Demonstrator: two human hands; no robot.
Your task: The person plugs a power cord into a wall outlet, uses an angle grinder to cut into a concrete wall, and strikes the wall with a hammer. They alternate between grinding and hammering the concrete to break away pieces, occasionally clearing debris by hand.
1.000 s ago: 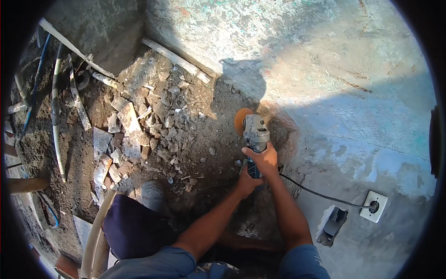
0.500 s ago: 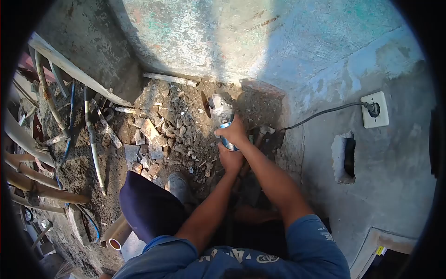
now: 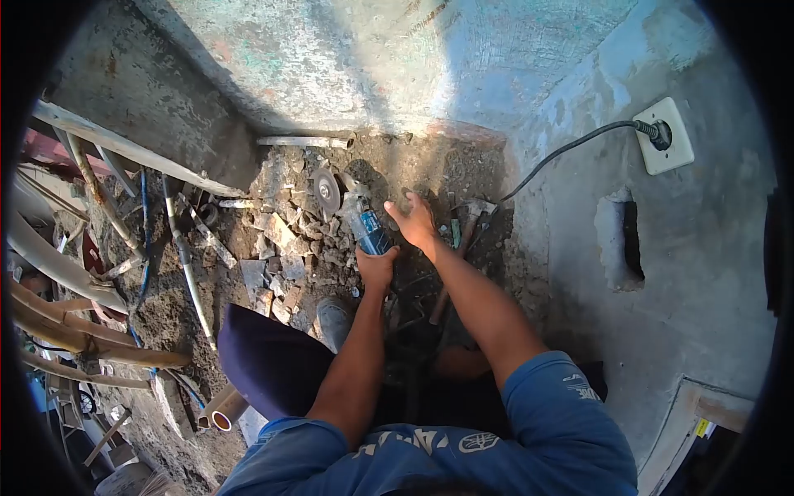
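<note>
Left hand point(image 3: 377, 268): gripping the angle grinder point(image 3: 371, 235) by its rear end, arm point(image 3: 354, 364) stretching forward | right hand point(image 3: 416, 227): holding nothing, I am seeing its fingers point(image 3: 423, 210) standing apart | angle grinder: hanging over rubble point(image 3: 321, 238)

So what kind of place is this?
Probably a building or repair site: there's broken rubble about, an angle grinder in the person's left hand, and a rough hole in the wall.
</note>
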